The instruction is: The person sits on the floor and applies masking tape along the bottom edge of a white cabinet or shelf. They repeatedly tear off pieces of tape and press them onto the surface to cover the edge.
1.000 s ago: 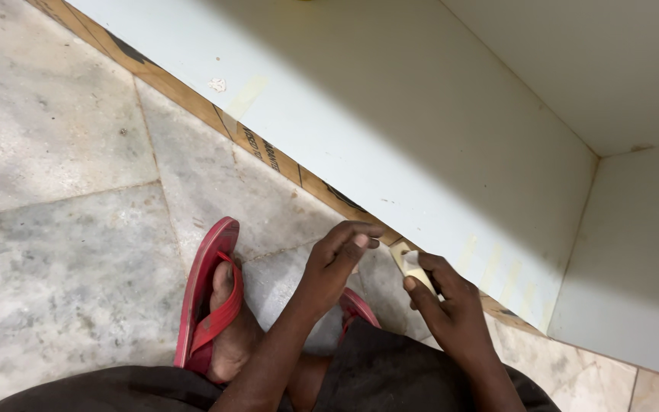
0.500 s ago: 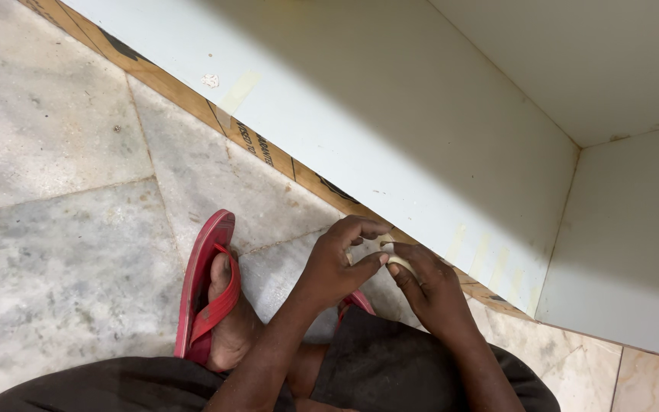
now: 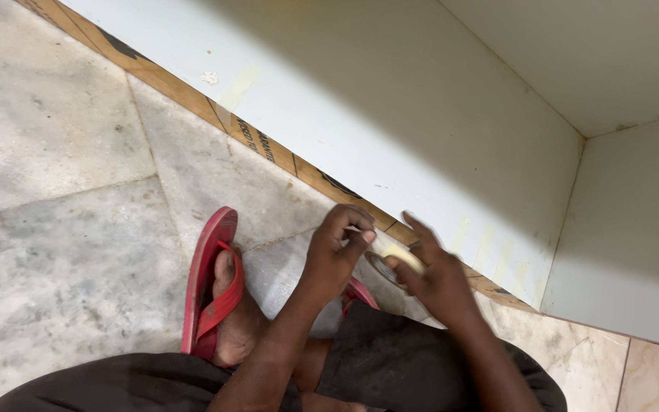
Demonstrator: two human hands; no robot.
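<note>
Tape roll [image 3: 397,260] now lower, hands [image 3: 337,259] closer together

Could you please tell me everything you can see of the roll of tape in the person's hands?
The roll of tape is small, pale cream, like paper masking tape, with a darker round core opening showing. It is partly hidden and somewhat blurred. The right hand grips it, tilted, above the marble floor beside the pale panel. The left hand pinches at its edge with fingertips, perhaps at the loose end.

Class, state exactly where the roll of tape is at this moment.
In the head view, the roll of tape sits low and right of centre, held in the right hand, with the left hand pinching at it, above the red sandal.
</note>
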